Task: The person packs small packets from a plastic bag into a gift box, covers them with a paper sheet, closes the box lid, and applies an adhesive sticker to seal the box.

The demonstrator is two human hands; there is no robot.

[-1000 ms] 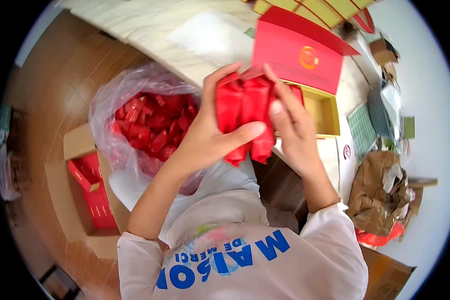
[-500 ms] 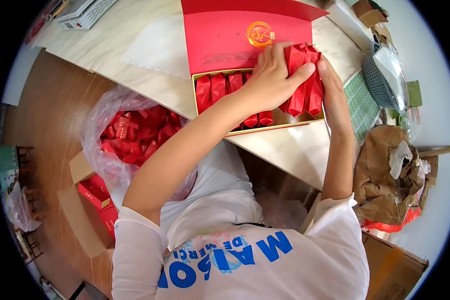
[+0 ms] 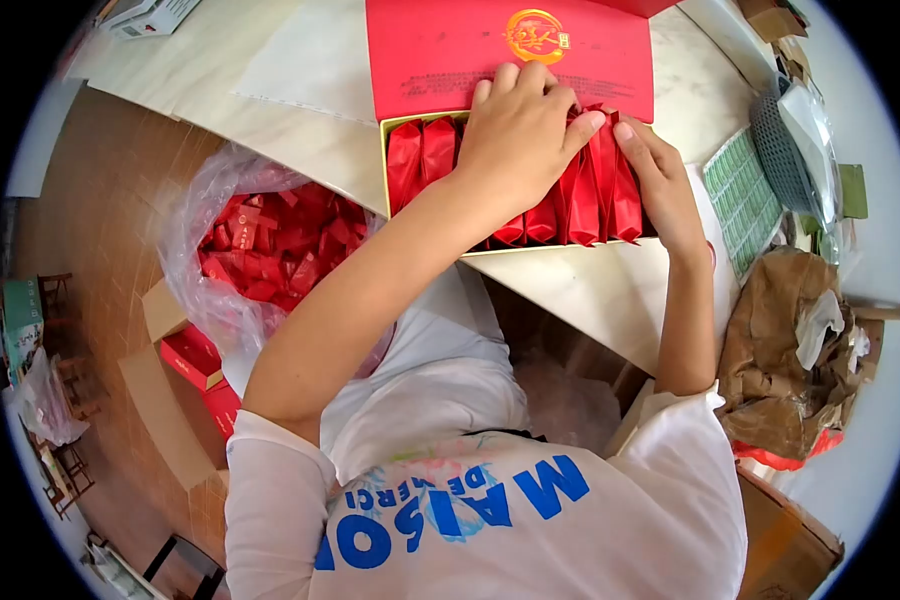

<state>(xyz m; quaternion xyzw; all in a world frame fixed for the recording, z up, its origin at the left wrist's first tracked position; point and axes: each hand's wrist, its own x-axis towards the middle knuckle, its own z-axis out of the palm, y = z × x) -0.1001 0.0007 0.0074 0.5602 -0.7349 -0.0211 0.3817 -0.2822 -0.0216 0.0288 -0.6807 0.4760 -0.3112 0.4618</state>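
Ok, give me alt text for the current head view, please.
The person's left hand and right hand touch red packets at the right end of an open box on a table, with more packets at the box's left end. A clear plastic bag of similar packets sits beside the table, to the person's left.

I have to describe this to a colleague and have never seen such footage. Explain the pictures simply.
There is no machine here, just someone working bare-handed. One camera, worn on the head, takes every picture, looking forward and down, so the wearer's own shirt shows below. On the pale table lies an open, red-lidded box with red packets standing in it. The left hand and right hand have the packets at the box's right end between them; how firmly they grip cannot be told. To the left, a clear plastic bag holds more.
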